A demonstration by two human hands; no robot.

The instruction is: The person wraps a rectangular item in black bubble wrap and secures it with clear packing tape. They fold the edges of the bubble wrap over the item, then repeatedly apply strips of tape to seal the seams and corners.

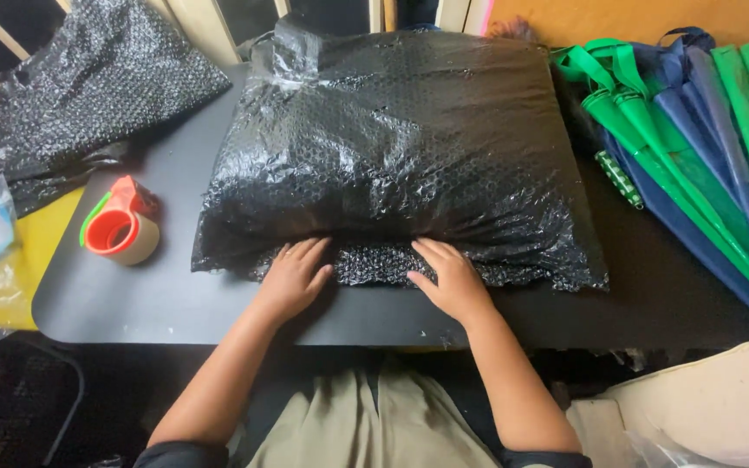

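We see a dark, matte desk (175, 303) with a rounded corner filling most of the frame. On it, at centre, lies a big pillow-shaped parcel (400, 147) wrapped in glossy black bubble wrap, dimpled and crinkled; its long axis runs left to right, its loose flap edge towards the lower frame. At right lies a pile of green and blue bags (704, 139), smooth fabric. At upper left, a spare bubble sheet (88, 95). Our left hand (292, 279) and right hand (452, 279) lie flat, fingers spread, pressing the flap, gripping nothing. At left sits a red tape dispenser (121, 225).
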